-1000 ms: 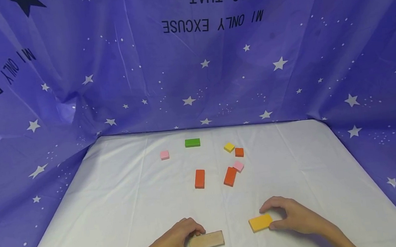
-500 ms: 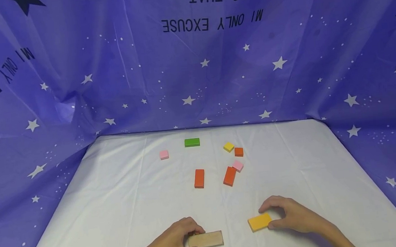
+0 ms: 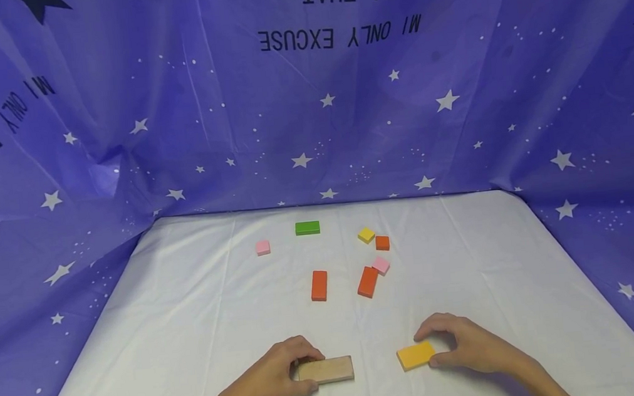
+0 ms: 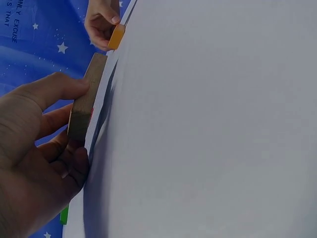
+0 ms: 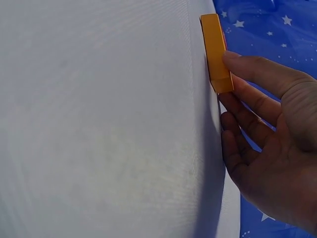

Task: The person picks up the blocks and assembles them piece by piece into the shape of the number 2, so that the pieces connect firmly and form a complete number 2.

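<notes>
Near the front of the table, my left hand [image 3: 276, 374] grips a plain wooden block [image 3: 332, 369] by its left end. In the left wrist view the thumb presses one long side of that wooden block [image 4: 88, 101], and the fingers curl behind it. Off to the right, my right hand [image 3: 468, 343] pinches a yellow-orange block [image 3: 416, 355] between thumb and index finger. The right wrist view shows the thumb on the side of this yellow-orange block [image 5: 216, 52], with the lower fingers loosely curled below it. A gap of white cloth separates the two held blocks.
Farther back on the white-covered table [image 3: 221, 332] lie two red blocks [image 3: 319, 286], two pink ones [image 3: 263, 247], a green block [image 3: 307, 228], a small yellow block [image 3: 366, 235] and an orange-red cube [image 3: 382, 243]. A purple star-patterned curtain [image 3: 298, 111] surrounds the table.
My left hand has moved a little away from the person, carrying the wooden block with it. The right hand and the yellow-orange block have hardly moved.
</notes>
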Demonstrator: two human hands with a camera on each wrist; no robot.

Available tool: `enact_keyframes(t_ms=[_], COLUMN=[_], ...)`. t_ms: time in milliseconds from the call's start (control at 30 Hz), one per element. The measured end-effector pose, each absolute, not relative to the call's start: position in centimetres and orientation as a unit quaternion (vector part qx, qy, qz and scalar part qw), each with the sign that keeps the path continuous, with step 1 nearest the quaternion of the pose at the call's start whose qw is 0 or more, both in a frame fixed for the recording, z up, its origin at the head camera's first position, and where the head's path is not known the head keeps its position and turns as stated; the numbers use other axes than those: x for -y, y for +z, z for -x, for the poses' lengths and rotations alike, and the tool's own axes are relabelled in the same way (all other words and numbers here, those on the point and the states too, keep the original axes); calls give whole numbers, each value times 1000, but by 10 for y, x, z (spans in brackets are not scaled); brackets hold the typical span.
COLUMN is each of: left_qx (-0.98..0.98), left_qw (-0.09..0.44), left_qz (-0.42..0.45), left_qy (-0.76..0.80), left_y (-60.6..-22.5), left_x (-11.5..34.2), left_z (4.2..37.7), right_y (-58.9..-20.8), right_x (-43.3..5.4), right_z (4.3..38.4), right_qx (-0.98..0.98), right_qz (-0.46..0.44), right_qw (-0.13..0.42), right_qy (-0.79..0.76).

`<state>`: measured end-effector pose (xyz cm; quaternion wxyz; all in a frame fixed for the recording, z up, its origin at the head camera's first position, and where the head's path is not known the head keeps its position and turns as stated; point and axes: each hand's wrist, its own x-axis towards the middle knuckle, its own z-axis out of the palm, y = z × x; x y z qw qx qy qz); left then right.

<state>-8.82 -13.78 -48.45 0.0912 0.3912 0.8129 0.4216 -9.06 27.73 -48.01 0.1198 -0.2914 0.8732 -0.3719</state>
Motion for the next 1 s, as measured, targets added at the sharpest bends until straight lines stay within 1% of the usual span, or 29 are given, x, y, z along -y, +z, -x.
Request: enact_keyframes(t_ms=[200,500,1000], left_qx=[-820,-833,-851], left_qw=[87,111,105], left_qz=[-390,-370,-366], left_qy=[410,395,363], left_y=[-481,-477,-479], left_x=[137,134,119], left_z=[99,115,133], right_y=[-480,-478,-477], right_x=[-277,-276,-276], right_z=[91,89,88], right_qx=[-873,-872,-872], right_qz=[289,291,300], right_qw=[123,126,113], right_qy=[-373,-373,-370])
